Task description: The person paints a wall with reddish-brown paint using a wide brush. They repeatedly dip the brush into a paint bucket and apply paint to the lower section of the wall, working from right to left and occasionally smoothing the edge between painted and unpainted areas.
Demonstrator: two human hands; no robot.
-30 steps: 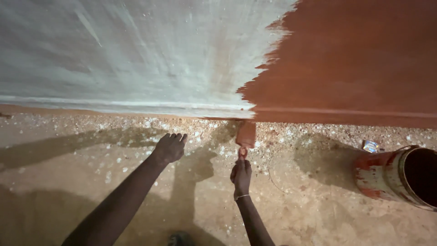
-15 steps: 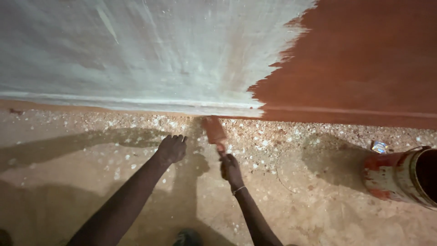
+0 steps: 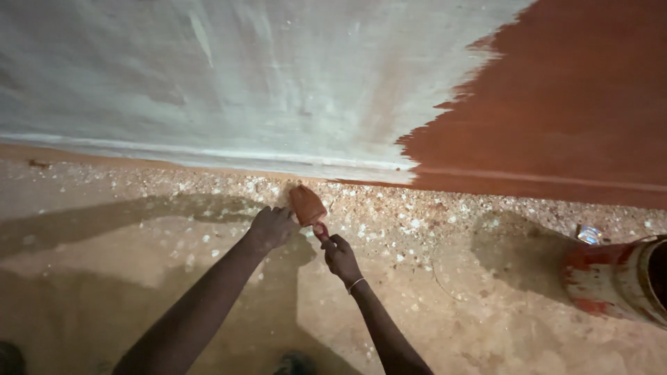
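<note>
two bare hands worked low at the foot of a wall. the right hand (image 3: 341, 257) was closed around the red handle of a paintbrush (image 3: 308, 206), its fingers wrapped tight, a thin bracelet (image 3: 356, 283) at the wrist. the brush pointed up and away from the person, its bristles loaded with red-brown paint and lying near the bottom edge of the wall, just above the gravelly ground; whether the bristles touched the wall or the ground could not be told. the left hand (image 3: 272, 227) sat just beside the brush head on its left, fingers curled loosely downward, holding nothing that showed; it seemed to rest on or hover just over the ground, and touching could not be confirmed.

the wall (image 3: 229, 83) was pale grey-white on the left and middle, while its right part (image 3: 577, 104) was covered in red-brown paint with a ragged, brushed border between the two. a narrow ledge ran along the wall's base. the sandy ground (image 3: 139, 278) was strewn with small pale stones close to the wall. well apart to the right, a paint-smeared bucket (image 3: 618, 281) stood at the frame's edge, with a small shiny scrap (image 3: 589, 234) near it.
</note>
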